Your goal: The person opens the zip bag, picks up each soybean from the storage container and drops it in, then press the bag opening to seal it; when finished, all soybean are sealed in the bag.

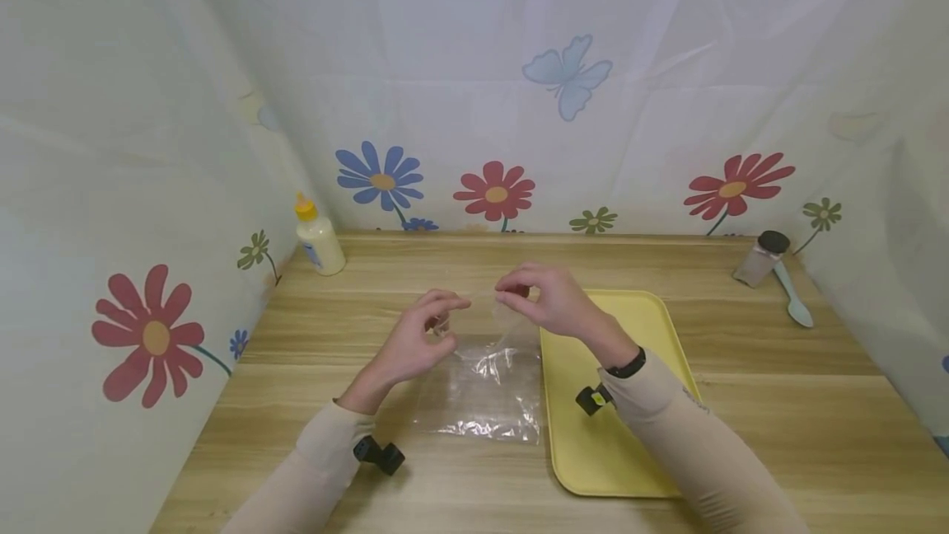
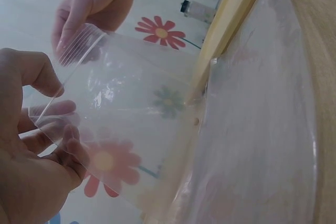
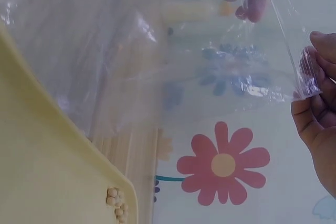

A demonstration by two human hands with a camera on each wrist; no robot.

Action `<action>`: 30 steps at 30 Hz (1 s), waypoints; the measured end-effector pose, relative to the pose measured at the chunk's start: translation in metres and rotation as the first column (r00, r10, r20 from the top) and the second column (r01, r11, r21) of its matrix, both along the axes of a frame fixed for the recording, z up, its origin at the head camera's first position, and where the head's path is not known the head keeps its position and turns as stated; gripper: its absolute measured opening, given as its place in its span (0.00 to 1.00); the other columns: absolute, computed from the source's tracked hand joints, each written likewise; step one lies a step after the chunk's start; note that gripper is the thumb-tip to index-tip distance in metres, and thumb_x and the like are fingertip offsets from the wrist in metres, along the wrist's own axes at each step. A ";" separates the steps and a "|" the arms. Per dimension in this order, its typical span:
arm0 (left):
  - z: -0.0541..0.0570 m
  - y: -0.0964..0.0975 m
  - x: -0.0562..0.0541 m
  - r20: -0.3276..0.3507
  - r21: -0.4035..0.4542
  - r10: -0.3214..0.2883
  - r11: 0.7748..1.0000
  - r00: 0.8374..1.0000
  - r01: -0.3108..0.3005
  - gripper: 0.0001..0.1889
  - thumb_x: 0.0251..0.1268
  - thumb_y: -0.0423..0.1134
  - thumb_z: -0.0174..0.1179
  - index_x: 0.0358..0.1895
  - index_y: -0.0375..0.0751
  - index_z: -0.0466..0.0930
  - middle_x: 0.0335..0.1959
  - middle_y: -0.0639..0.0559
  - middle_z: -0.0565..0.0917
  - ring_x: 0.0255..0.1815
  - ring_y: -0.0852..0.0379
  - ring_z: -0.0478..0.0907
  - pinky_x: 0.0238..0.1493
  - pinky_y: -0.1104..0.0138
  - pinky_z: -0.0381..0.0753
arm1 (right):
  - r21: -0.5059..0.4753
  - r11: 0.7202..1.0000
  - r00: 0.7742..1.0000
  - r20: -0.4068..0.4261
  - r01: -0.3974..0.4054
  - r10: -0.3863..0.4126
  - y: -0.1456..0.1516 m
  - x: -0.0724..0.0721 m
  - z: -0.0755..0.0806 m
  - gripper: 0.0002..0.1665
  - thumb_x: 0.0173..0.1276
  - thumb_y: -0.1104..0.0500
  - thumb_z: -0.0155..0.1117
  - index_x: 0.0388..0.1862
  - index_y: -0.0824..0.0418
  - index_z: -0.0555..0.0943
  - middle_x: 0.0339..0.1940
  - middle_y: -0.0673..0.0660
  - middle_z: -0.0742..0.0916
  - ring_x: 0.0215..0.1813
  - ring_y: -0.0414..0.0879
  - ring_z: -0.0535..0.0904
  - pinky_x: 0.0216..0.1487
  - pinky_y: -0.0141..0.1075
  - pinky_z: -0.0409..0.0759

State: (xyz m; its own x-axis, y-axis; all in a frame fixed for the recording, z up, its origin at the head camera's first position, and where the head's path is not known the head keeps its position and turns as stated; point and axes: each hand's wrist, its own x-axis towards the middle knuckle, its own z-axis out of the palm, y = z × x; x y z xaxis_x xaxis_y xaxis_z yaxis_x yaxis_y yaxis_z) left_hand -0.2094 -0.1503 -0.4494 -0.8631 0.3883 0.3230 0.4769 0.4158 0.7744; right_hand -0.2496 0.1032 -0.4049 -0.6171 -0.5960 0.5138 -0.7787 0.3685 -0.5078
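A clear zip bag (image 2: pixel 126 87) is stretched upright between both hands, its ribbed zip strip uppermost. My left hand (image 1: pixel 415 342) pinches one side of the bag near the strip, with thumb and fingers on opposite faces. The other top corner is gripped by my right hand (image 1: pixel 552 301), thumb against fingers. Below them, shiny clear plastic (image 1: pixel 485 398) lies flat on the wooden table; I cannot tell if it is the lower part of this bag or a separate bag. A yellow tray (image 1: pixel 586 468) sits to its right, under my right forearm.
Small beige pieces (image 3: pixel 116 203) lie in a corner of the tray. A bottle with a yellow cap (image 1: pixel 321 244) stands at the back left. On the right are a dark-lidded jar (image 1: pixel 759 259) and a pale spoon (image 1: pixel 797 303). Flowered sheeting (image 1: pixel 460 89) hangs behind the table.
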 end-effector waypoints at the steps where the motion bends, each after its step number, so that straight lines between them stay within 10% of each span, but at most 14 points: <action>1: 0.000 0.000 0.000 -0.003 0.000 0.000 1.000 1.000 0.000 0.29 0.47 0.28 0.59 0.59 0.41 0.79 0.53 0.50 0.77 0.36 0.53 0.71 0.41 0.60 0.77 | -0.003 1.000 1.000 0.002 0.005 -0.005 0.001 -0.001 0.000 0.08 0.65 0.59 0.67 0.41 0.61 0.87 0.31 0.49 0.86 0.33 0.38 0.77 0.34 0.35 0.80; 30: -0.001 0.000 0.000 0.004 0.003 0.009 1.000 1.000 -0.009 0.29 0.46 0.28 0.59 0.59 0.42 0.79 0.54 0.52 0.77 0.36 0.56 0.70 0.40 0.65 0.77 | 0.052 0.986 0.980 0.109 0.161 -0.166 0.042 -0.034 -0.035 0.10 0.64 0.60 0.67 0.42 0.61 0.87 0.36 0.53 0.88 0.36 0.42 0.82 0.40 0.35 0.82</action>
